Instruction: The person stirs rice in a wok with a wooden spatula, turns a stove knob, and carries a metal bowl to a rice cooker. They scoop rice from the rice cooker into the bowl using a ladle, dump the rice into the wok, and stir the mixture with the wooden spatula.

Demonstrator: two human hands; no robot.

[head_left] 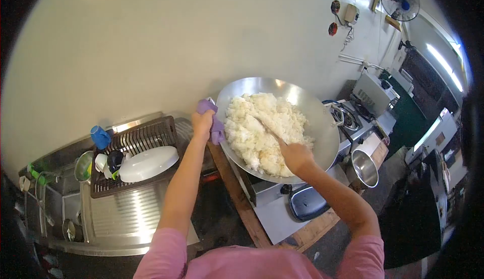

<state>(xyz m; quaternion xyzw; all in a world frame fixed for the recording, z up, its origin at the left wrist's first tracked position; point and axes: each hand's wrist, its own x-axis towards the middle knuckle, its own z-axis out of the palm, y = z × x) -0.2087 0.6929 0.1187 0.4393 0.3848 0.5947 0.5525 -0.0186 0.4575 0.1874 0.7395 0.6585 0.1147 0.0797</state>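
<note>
A wide metal wok (325,145) sits on the stove and holds a large heap of white rice (264,122). My left hand (202,122) grips a purple cloth (218,128) at the wok's left edge; the handle beneath the cloth is hidden. Over the rice's lower right side, my right hand (296,157) is closed round a wooden spatula (272,134). The spatula's far end is sunk in the rice.
At left, a dark dish rack (169,128) with a white oval dish (148,163) and a blue cup (100,137) stands by a sink (70,203). Right of the wok are a burner (348,119) and a steel bowl (364,168). A dark tray (308,203) lies below it.
</note>
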